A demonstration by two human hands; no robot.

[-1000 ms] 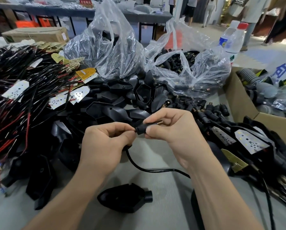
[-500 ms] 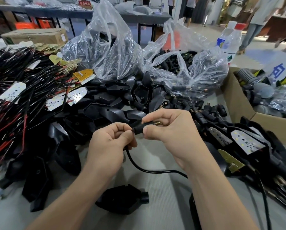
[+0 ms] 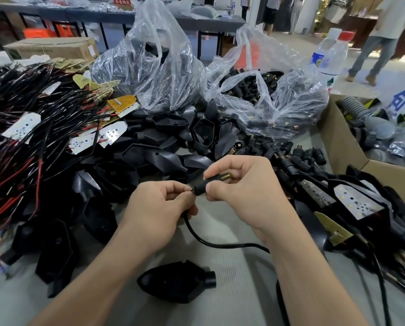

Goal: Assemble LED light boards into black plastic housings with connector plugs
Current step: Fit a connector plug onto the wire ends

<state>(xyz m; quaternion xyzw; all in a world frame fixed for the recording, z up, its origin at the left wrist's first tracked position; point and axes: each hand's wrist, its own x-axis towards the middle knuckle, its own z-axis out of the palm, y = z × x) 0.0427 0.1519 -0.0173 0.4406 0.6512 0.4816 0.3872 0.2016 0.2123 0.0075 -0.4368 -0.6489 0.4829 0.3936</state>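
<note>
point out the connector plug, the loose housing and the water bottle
connector plug (image 3: 205, 185), head view, black body
loose housing (image 3: 173, 282), head view, top shell
water bottle (image 3: 329, 56), head view, mid body

Even, fairly bright indoor light, brighter wash at upper right, glare on clear plastic bags (image 3: 159, 74), black housings (image 3: 149, 158) losing detail, edges bowed, background soft

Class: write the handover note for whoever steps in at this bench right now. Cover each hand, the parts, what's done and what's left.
Left hand: pinches the black cable just behind the plug.
Right hand: grips the connector plug, brass tip pointing right.
Parts: one black housing lies on the table below the hands; spare housings piled ahead; wired LED boards far left; finished units at right.
Done: plug is at the cable's end.
Left: likely seat it, then fit the housing.
</note>
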